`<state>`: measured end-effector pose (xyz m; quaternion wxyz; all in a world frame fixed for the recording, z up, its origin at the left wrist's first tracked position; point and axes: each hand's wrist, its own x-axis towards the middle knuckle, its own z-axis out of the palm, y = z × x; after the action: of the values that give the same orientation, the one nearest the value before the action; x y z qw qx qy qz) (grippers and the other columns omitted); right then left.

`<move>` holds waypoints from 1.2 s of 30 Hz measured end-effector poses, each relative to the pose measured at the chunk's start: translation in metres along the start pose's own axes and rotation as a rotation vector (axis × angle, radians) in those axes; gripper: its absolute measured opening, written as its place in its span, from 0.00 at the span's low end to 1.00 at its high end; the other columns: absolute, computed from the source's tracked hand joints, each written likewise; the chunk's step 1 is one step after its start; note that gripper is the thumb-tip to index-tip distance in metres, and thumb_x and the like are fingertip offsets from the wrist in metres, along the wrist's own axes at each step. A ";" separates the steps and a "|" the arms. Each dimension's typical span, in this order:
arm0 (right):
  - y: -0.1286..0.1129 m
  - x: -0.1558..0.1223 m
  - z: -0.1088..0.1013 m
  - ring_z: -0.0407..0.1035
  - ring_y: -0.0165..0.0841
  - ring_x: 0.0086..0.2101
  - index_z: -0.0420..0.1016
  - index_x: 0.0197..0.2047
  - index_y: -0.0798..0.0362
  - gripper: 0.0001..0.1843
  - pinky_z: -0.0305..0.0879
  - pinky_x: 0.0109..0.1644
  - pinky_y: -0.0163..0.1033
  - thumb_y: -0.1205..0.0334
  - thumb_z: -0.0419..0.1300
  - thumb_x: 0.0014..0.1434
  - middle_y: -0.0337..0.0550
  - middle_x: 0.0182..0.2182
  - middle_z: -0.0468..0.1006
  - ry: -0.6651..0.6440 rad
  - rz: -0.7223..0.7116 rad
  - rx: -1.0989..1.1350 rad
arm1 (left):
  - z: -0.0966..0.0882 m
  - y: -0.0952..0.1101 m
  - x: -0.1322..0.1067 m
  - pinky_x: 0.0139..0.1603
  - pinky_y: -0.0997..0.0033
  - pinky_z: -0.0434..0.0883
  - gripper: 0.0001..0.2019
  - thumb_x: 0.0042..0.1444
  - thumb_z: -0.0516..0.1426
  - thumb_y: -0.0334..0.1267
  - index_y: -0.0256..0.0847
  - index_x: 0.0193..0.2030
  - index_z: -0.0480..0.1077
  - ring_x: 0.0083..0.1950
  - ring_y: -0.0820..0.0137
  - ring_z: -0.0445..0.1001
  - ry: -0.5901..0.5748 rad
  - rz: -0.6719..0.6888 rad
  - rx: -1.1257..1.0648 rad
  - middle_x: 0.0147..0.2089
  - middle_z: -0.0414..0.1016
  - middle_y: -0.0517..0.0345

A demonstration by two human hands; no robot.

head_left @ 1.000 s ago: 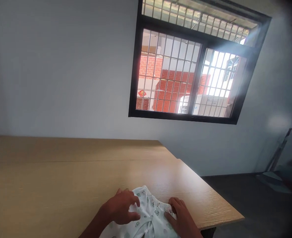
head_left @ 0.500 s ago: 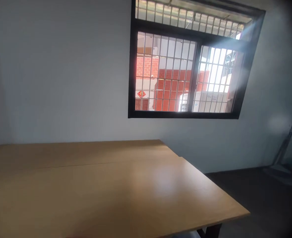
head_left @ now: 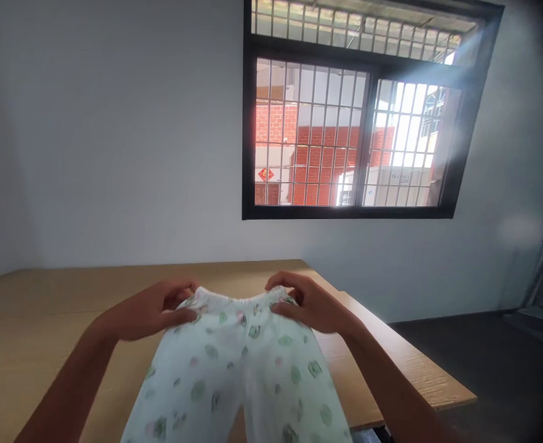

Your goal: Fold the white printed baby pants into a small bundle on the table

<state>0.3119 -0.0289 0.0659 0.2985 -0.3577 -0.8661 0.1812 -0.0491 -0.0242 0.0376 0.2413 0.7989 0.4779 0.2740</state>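
A pair of white pants (head_left: 246,357) with a gathered elastic waist and a print of green and pink shapes hangs between my hands, over the near part of the wooden table. My left hand (head_left: 167,307) is closed on the left corner of the waistband, thumb on the near side. At the right corner my right hand (head_left: 301,301) pinches the waistband the same way. The waist faces away from me and is spread between the two grips. Both legs run toward me, and their lower ends are cut off by the bottom of the view.
The wooden table (head_left: 409,369) reaches back to a grey wall (head_left: 137,154). A barred window (head_left: 345,212) with a dark frame is set in that wall. On the floor at the far right stands a long-handled dustpan or similar tool (head_left: 542,277), partly blurred.
Both hands have come into view from below, holding the pants by the waistband above the table. The camera view has shifted slightly.
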 end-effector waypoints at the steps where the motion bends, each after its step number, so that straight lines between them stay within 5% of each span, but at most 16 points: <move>1: 0.023 0.020 0.006 0.59 0.23 0.25 0.70 0.52 0.48 0.15 0.61 0.32 0.32 0.53 0.58 0.64 0.40 0.45 0.73 -0.023 0.077 -0.091 | 0.004 0.001 0.021 0.37 0.72 0.69 0.20 0.57 0.56 0.55 0.43 0.48 0.70 0.38 0.64 0.73 -0.043 -0.005 0.122 0.36 0.74 0.59; 5: 0.114 0.057 0.056 0.69 0.43 0.47 0.64 0.61 0.61 0.29 0.67 0.49 0.46 0.68 0.59 0.56 0.61 0.54 0.70 -0.076 0.280 -0.247 | 0.055 -0.021 0.077 0.58 0.53 0.64 0.22 0.57 0.52 0.36 0.35 0.58 0.65 0.57 0.51 0.69 0.059 -0.150 0.313 0.55 0.72 0.41; 8: 0.158 0.045 0.098 0.55 0.55 0.63 0.62 0.65 0.59 0.33 0.58 0.60 0.58 0.69 0.60 0.55 0.65 0.66 0.58 -0.144 0.323 -0.335 | 0.115 -0.041 0.063 0.67 0.46 0.55 0.28 0.55 0.54 0.33 0.34 0.64 0.63 0.67 0.49 0.61 -0.059 -0.177 0.371 0.66 0.64 0.38; 10: 0.174 0.034 0.120 0.52 0.49 0.66 0.62 0.66 0.55 0.29 0.54 0.65 0.55 0.64 0.55 0.62 0.56 0.67 0.58 -0.193 0.275 -0.348 | 0.155 -0.042 0.037 0.70 0.49 0.55 0.31 0.58 0.55 0.39 0.38 0.69 0.59 0.70 0.53 0.58 -0.189 -0.176 0.356 0.70 0.60 0.44; 13: 0.188 0.028 0.141 0.51 0.44 0.67 0.62 0.68 0.52 0.26 0.50 0.67 0.54 0.59 0.48 0.68 0.50 0.67 0.60 -0.258 0.229 -0.356 | 0.206 -0.026 0.005 0.71 0.38 0.49 0.36 0.60 0.53 0.45 0.38 0.73 0.52 0.75 0.47 0.44 -0.302 -0.265 0.361 0.75 0.48 0.45; 16: 0.197 0.036 0.153 0.44 0.45 0.69 0.58 0.70 0.52 0.28 0.46 0.67 0.61 0.56 0.44 0.70 0.50 0.70 0.54 -0.281 0.257 -0.387 | 0.247 -0.011 -0.002 0.71 0.32 0.41 0.40 0.58 0.55 0.49 0.41 0.74 0.48 0.76 0.43 0.32 -0.322 -0.347 0.364 0.77 0.35 0.48; 19: 0.204 0.048 0.159 0.40 0.45 0.70 0.54 0.72 0.52 0.29 0.41 0.67 0.66 0.54 0.41 0.71 0.51 0.71 0.49 -0.271 0.311 -0.427 | 0.269 -0.012 0.005 0.73 0.32 0.37 0.36 0.58 0.55 0.60 0.54 0.72 0.55 0.76 0.43 0.31 -0.386 -0.231 0.254 0.76 0.41 0.56; 22: 0.210 0.059 0.158 0.40 0.47 0.70 0.54 0.72 0.52 0.29 0.37 0.67 0.68 0.53 0.42 0.72 0.51 0.71 0.48 -0.252 0.379 -0.463 | 0.261 -0.024 0.006 0.72 0.29 0.33 0.36 0.58 0.55 0.63 0.57 0.71 0.55 0.76 0.43 0.35 -0.384 -0.096 0.180 0.75 0.50 0.59; 27: 0.197 0.049 0.144 0.44 0.51 0.68 0.59 0.69 0.55 0.28 0.44 0.64 0.69 0.54 0.46 0.70 0.56 0.70 0.51 -0.196 0.503 -0.526 | 0.195 -0.040 -0.019 0.72 0.33 0.28 0.44 0.49 0.63 0.61 0.55 0.71 0.55 0.76 0.47 0.42 -0.293 -0.072 0.244 0.73 0.55 0.54; 32: 0.146 -0.037 0.153 0.57 0.51 0.62 0.69 0.62 0.54 0.26 0.50 0.64 0.61 0.51 0.51 0.66 0.54 0.63 0.66 -0.162 0.456 -0.602 | 0.153 -0.096 -0.070 0.72 0.32 0.37 0.38 0.51 0.63 0.43 0.61 0.69 0.58 0.75 0.46 0.43 -0.365 -0.201 0.381 0.74 0.51 0.59; 36: 0.141 -0.122 0.172 0.58 0.58 0.62 0.66 0.67 0.44 0.30 0.50 0.65 0.68 0.45 0.55 0.65 0.52 0.64 0.65 -0.218 0.327 -0.591 | 0.159 -0.164 -0.116 0.73 0.49 0.49 0.23 0.57 0.58 0.49 0.60 0.60 0.70 0.73 0.54 0.53 -0.040 -0.029 0.206 0.68 0.64 0.57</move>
<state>0.3415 -0.0397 -0.1857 0.0552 -0.5412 -0.8391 0.0053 -0.0920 -0.0778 -0.2091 0.1711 0.8178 0.5102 0.2038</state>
